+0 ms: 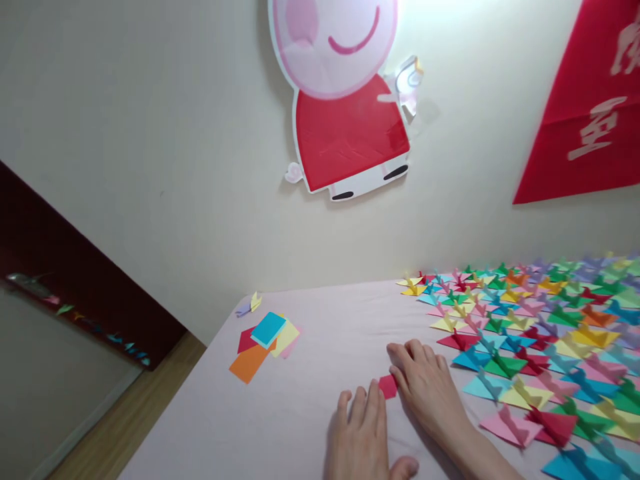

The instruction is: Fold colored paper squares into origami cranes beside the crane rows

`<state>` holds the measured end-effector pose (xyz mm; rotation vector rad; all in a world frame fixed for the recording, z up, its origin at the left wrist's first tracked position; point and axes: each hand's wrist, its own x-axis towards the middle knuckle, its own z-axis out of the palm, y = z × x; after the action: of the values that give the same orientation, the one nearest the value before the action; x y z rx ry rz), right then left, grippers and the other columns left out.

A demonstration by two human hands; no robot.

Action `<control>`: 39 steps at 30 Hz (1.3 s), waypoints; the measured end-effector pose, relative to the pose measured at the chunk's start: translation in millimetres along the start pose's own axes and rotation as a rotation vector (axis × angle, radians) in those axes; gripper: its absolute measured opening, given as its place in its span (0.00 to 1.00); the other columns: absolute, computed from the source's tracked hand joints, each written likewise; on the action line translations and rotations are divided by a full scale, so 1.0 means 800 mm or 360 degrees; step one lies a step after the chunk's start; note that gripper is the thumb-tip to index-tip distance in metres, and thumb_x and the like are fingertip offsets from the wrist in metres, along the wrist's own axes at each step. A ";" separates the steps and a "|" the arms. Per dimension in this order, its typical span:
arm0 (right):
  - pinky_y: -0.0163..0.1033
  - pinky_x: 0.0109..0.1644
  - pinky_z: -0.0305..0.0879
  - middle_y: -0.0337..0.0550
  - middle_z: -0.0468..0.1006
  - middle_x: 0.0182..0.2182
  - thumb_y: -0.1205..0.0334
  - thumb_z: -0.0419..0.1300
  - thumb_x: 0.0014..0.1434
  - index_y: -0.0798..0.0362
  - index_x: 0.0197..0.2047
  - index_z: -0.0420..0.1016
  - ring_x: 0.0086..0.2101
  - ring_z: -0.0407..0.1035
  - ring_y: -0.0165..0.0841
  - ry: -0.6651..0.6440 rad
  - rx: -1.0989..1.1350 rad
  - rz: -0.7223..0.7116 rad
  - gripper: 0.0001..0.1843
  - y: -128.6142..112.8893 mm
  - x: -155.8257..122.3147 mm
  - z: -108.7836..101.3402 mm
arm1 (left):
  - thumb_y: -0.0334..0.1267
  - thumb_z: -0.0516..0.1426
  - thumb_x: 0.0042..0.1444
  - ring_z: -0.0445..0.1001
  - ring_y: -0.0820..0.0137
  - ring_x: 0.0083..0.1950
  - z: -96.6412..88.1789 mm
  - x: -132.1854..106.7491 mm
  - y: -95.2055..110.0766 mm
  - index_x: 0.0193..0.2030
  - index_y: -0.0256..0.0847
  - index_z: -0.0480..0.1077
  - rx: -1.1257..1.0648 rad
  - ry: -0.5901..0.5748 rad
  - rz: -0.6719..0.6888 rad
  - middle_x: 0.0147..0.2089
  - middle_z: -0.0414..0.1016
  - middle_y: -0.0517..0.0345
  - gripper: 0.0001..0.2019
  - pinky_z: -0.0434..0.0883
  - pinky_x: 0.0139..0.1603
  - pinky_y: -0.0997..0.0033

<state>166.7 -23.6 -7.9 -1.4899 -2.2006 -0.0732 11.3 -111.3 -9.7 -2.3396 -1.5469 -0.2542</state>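
A small piece of red paper (388,387), seemingly folded, lies on the pale pink cloth between my two hands. My left hand (363,427) rests palm down to its left, fingers stretched forward and thumb out to the side; a fingertip touches the paper's left edge. From the right, my right hand (427,383) presses on the paper's right edge, its fingers bent and close together. Part of the paper is hidden under the fingers. Nearest my right arm are several folded paper cranes, among them a pink crane (513,427).
Loose paper squares, a blue one (269,329) and an orange one (249,363) among them, are piled on the left. Two small folded papers (249,305) sit at the back left corner. Behind the table (200,427) is a wall with a cartoon cutout (350,133).
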 end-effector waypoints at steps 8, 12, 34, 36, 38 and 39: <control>0.44 0.41 0.55 0.45 0.73 0.38 0.67 0.54 0.64 0.47 0.49 0.70 0.38 0.67 0.42 0.0004 -0.0078 -0.0064 0.11 0.003 -0.003 0.001 | 0.70 0.49 0.56 0.70 0.53 0.54 0.032 -0.040 -0.006 0.59 0.37 0.72 0.0104 0.0018 -0.0089 0.61 0.72 0.46 0.40 0.64 0.54 0.53; 0.44 0.40 0.55 0.45 0.74 0.38 0.67 0.54 0.64 0.48 0.48 0.70 0.38 0.68 0.42 -0.0001 -0.0152 -0.0095 0.10 0.003 -0.001 0.003 | 0.67 0.52 0.54 0.68 0.51 0.56 0.055 -0.031 0.012 0.63 0.36 0.67 0.0121 0.0143 -0.0099 0.63 0.69 0.45 0.40 0.63 0.55 0.53; 0.45 0.41 0.59 0.47 0.74 0.42 0.68 0.50 0.65 0.46 0.53 0.71 0.39 0.68 0.42 -0.0073 -0.0073 -0.0007 0.17 0.011 -0.005 0.015 | 0.64 0.54 0.55 0.72 0.51 0.54 0.085 -0.031 0.014 0.59 0.35 0.71 -0.0268 0.0170 -0.0164 0.59 0.74 0.45 0.36 0.67 0.55 0.49; 0.44 0.40 0.59 0.46 0.75 0.41 0.70 0.50 0.65 0.47 0.53 0.72 0.38 0.68 0.41 -0.0092 -0.0062 0.0010 0.18 0.013 -0.002 0.014 | 0.62 0.54 0.57 0.72 0.52 0.54 0.066 -0.028 0.006 0.60 0.34 0.71 -0.0288 0.0126 -0.0089 0.60 0.73 0.46 0.35 0.68 0.55 0.51; 0.43 0.39 0.59 0.46 0.75 0.40 0.71 0.49 0.64 0.47 0.52 0.72 0.37 0.68 0.40 -0.0098 -0.0032 0.0007 0.18 0.014 0.001 0.012 | 0.60 0.53 0.59 0.72 0.53 0.54 0.049 -0.024 -0.001 0.60 0.35 0.71 -0.0301 0.0096 -0.0027 0.61 0.73 0.48 0.33 0.69 0.54 0.52; 0.42 0.39 0.60 0.46 0.75 0.40 0.71 0.48 0.64 0.48 0.51 0.72 0.37 0.69 0.40 -0.0094 -0.0008 0.0000 0.18 0.014 0.000 0.011 | 0.60 0.53 0.60 0.72 0.53 0.54 0.042 -0.023 -0.004 0.60 0.35 0.71 -0.0306 0.0084 -0.0011 0.60 0.73 0.48 0.32 0.69 0.54 0.52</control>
<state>173.7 -15.9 -18.0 -1.5132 -2.2483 -0.0348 -0.4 -113.9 -46.7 -2.4502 -1.5679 -0.4821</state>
